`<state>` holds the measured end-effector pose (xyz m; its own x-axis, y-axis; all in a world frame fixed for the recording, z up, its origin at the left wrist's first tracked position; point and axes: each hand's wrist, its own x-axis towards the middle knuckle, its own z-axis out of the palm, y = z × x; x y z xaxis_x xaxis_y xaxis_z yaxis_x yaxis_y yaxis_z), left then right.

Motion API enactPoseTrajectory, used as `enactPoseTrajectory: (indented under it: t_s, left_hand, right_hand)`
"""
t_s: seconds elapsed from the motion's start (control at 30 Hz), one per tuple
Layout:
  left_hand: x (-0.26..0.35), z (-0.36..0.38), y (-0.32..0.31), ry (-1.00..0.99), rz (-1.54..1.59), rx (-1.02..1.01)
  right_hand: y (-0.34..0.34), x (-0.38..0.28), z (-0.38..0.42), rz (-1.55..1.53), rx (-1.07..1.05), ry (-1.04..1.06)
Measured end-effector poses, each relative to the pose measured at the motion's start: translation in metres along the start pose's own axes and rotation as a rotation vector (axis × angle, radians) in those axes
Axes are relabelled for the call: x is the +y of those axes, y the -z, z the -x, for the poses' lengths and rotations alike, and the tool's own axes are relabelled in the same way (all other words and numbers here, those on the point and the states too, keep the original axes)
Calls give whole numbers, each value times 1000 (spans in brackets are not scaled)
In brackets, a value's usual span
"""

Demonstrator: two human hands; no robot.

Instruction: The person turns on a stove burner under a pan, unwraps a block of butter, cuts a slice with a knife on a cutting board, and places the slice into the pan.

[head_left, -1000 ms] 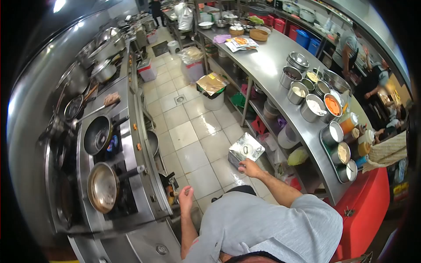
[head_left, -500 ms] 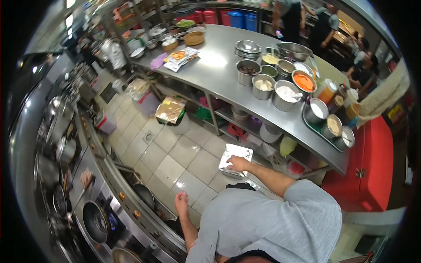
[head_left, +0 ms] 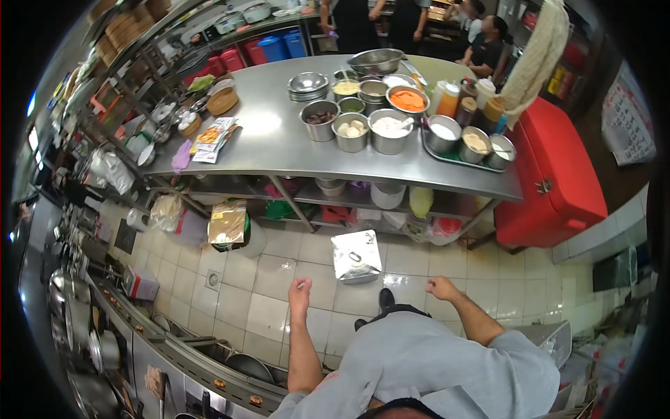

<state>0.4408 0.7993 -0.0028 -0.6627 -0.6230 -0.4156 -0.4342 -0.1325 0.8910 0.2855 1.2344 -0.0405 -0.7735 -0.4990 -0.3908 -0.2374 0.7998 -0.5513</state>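
On the tiled floor sits a square metal container with a shiny lid point(head_left: 356, 255) and a dark handle at its middle. My right hand point(head_left: 441, 288) is to the right of this container, apart from it, with fingers curled; whether anything small is inside cannot be seen. To the lower left of the container my left hand point(head_left: 300, 288) hangs over the floor, its fingers bent together and touching nothing that shows.
Ahead stands a long steel table point(head_left: 265, 150) with metal pots point(head_left: 351, 133), stacked bowls point(head_left: 308, 85), sauce bottles point(head_left: 447, 100) and packets point(head_left: 215, 140). A red cooler point(head_left: 551, 181) is at the right, stoves and pans point(head_left: 105, 349) at the left. Several people stand or sit behind the table.
My view has turned rightward. My right hand has come off the lidded container's handle and moved to its right. My left hand is still low over the floor.
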Motion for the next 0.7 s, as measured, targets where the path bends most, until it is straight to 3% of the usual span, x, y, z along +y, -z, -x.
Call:
enactPoseTrajectory:
  t_s: [0.1,0.17,0.27,0.47,0.53,0.67,0.7]
  left_hand:
    - [2,-5,-27,-46,-51,-104]
    - [8,4,-56,-66,-81,-178]
    - [21,25,-108,-132,-21,-273]
    - [43,80,-211,-200,-138,-461]
    - [48,103,-259,-208,-146,-541]
    - [44,151,-369,-244,-168,-627]
    - [42,165,-398,-299,-201,-731]
  right_hand:
    - [-16,24,44,-20,-15,-116]
    - [-15,23,69,-221,47,-265]
    - [-1,27,89,-282,123,-283]
    - [23,101,117,-388,260,-249]
    - [36,139,138,-392,411,-198]
    - [86,194,200,-453,427,-275]
    - [104,201,219,-594,563,-245]
